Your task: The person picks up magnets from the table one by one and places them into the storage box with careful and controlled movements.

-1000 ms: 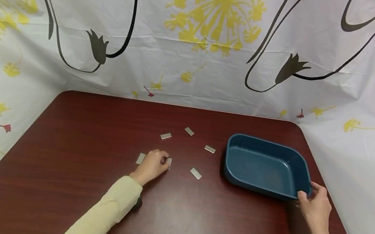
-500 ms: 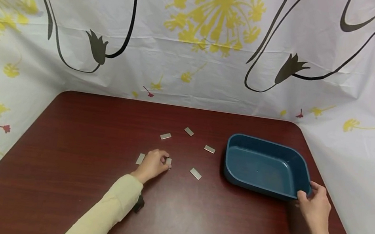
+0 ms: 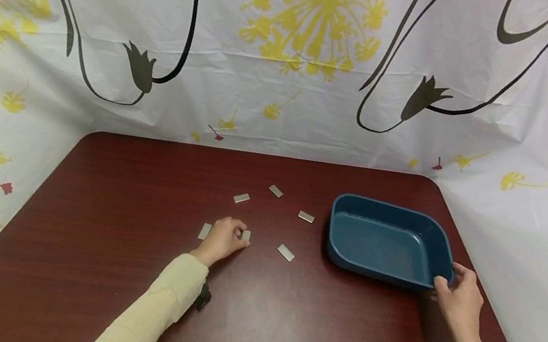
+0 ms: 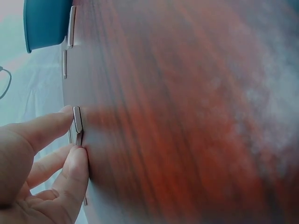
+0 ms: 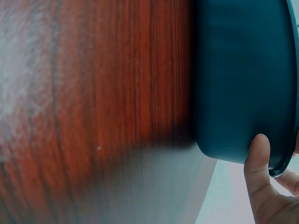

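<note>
Low over the table's middle, my left hand [image 3: 221, 241] pinches a small flat silver metal bar [image 3: 246, 235] between thumb and fingers. In the left wrist view that bar [image 4: 77, 119] shows at the fingertips, close against the wood, its far end partly hidden by a finger. A dark blue plastic bin [image 3: 376, 244] stands to the right. My right hand [image 3: 463, 303] grips its near right corner. From the right wrist, the thumb [image 5: 258, 156] lies on the outer wall of the bin [image 5: 243, 79], while the other fingers are partly hidden behind the rim.
More silver bars lie flat around the left hand: one left of it [image 3: 204, 231], several beyond and to the right, such as the bar [image 3: 286, 253] between hand and bin. A flower-printed white cloth [image 3: 281, 119] hangs round the dark red table [image 3: 86, 238].
The left thumb and fingers have shifted slightly around the silver bar, and more of the bar shows between them. The right hand and the bin have stayed where they were.
</note>
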`<action>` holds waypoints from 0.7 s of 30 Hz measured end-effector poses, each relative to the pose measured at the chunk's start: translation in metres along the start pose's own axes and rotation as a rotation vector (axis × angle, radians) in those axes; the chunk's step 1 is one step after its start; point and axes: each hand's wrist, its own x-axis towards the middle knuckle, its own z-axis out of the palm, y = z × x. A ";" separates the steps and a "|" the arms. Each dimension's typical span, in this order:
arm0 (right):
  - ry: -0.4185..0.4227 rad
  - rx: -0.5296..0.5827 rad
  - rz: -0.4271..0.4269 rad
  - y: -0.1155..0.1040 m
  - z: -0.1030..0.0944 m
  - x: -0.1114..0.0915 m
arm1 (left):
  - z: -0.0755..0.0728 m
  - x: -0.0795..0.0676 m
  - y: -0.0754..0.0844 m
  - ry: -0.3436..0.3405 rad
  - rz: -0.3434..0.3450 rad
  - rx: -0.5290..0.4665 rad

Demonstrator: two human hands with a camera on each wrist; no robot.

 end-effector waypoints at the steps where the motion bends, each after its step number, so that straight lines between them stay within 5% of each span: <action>1: 0.003 -0.001 0.000 0.000 0.000 0.000 | 0.000 0.000 0.000 0.000 -0.003 0.000; 21: -0.005 0.044 0.012 -0.001 0.002 -0.001 | -0.002 0.003 0.007 -0.053 -0.112 -0.009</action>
